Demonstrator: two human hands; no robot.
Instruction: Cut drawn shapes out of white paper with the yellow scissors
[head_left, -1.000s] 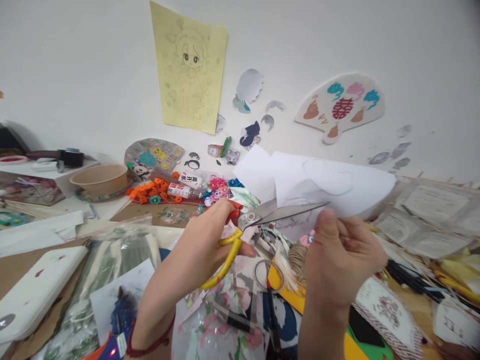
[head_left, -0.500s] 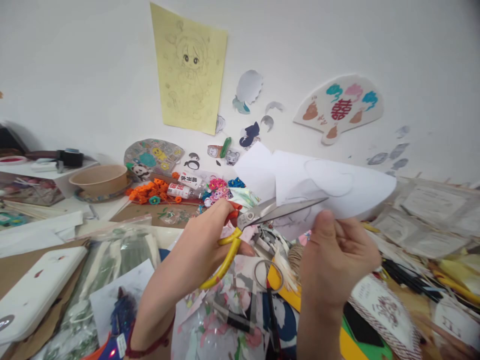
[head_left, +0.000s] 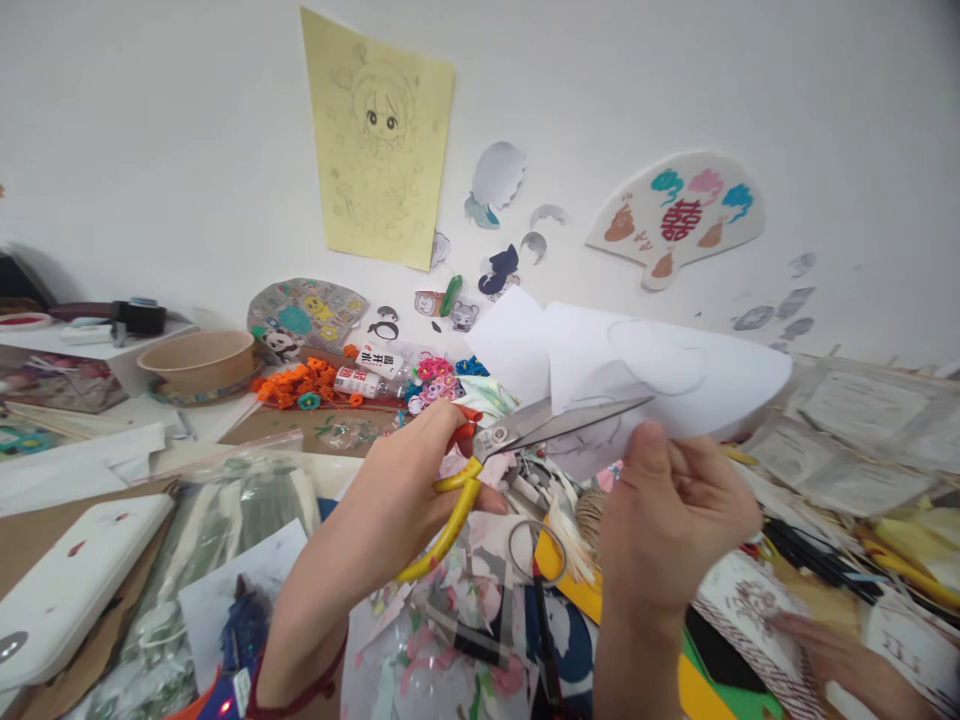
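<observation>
Scissors with yellow and orange handles [head_left: 455, 530] are gripped in my left hand [head_left: 409, 490], fingers closed through the loops. Their metal blades point right and lie across a white paper sheet [head_left: 720, 375] with faint pencil lines. My right hand [head_left: 675, 510] pinches the sheet's lower edge between thumb and fingers, just right of the blade tips. The paper reaches up and left past the blades, its left part spreading in front of the wall. Beneath my hands is a clear plastic bag [head_left: 420, 660] with coloured paper scraps.
Another person's hand [head_left: 855, 650] rests at lower right near a white patterned pouch [head_left: 750, 600]. A tan bowl [head_left: 196, 360], orange crocheted flowers [head_left: 300, 385] and a white case [head_left: 75, 590] stand left. Paper cutouts and a yellow drawing [head_left: 382, 200] hang on the wall.
The other person's hand has come further into view at lower right, and the patterned pouch has shifted slightly left. My hands, the scissors and the sheet stay almost in place.
</observation>
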